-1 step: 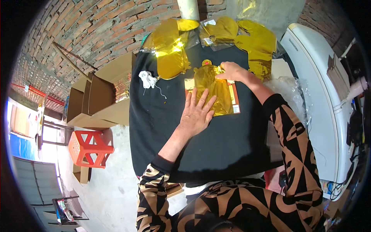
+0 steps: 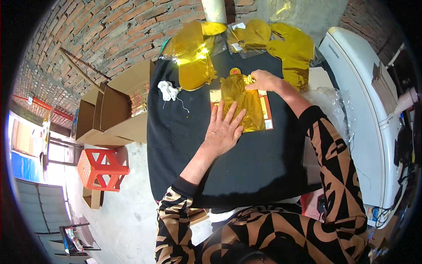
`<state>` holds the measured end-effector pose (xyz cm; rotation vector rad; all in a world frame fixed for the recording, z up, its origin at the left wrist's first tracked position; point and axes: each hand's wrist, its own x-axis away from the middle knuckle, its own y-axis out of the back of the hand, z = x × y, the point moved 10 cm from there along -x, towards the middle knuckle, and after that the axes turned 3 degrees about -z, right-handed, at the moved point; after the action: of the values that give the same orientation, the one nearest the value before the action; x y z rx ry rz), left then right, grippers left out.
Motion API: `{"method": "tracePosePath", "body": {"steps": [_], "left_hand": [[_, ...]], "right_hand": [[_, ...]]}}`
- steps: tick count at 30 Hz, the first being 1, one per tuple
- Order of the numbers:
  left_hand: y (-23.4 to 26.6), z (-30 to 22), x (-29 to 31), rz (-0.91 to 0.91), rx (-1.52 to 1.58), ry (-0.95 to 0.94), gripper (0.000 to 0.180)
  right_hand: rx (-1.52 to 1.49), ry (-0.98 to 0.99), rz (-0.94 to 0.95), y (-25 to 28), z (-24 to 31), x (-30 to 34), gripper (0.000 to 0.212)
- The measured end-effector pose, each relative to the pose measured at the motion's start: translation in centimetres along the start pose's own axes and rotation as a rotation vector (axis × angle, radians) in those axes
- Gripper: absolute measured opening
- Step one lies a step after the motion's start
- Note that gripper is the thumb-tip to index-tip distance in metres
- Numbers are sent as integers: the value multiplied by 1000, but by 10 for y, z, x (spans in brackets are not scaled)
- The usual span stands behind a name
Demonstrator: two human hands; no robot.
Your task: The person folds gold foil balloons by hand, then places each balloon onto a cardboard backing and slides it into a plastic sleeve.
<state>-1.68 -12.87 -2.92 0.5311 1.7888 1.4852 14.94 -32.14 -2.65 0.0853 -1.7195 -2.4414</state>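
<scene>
While the left hand (image 2: pixel 223 131) is pressed flat and open on the lower half of the gold foil (image 2: pixel 241 103), whose long axis runs away from the person on the black table (image 2: pixel 184 149), its top edge is pinched by the right hand (image 2: pixel 262 80).

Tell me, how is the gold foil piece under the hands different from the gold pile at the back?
The gold foil piece lies flat and smoothed on a card; the gold pile is crumpled and heaped. The left hand and right hand touch the piece; nothing touches the pile. Both are shiny gold and rest on the black cloth.
</scene>
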Motion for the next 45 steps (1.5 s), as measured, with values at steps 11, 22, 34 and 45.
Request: {"method": "tracePosePath", "body": {"steps": [11, 22, 34, 45], "left_hand": [[-2, 1, 0, -14, 29, -3, 65], [136, 8, 75, -715, 251, 76, 76], [126, -26, 98, -329, 307, 43, 58], [34, -79, 32, -57, 245, -182, 56]], "right_hand": [[-720, -20, 109, -5, 3, 15, 35], [-120, 649, -756, 137, 155, 209, 17], [209, 924, -646, -11, 169, 366, 13], [146, 897, -579, -25, 158, 365, 12]]}}
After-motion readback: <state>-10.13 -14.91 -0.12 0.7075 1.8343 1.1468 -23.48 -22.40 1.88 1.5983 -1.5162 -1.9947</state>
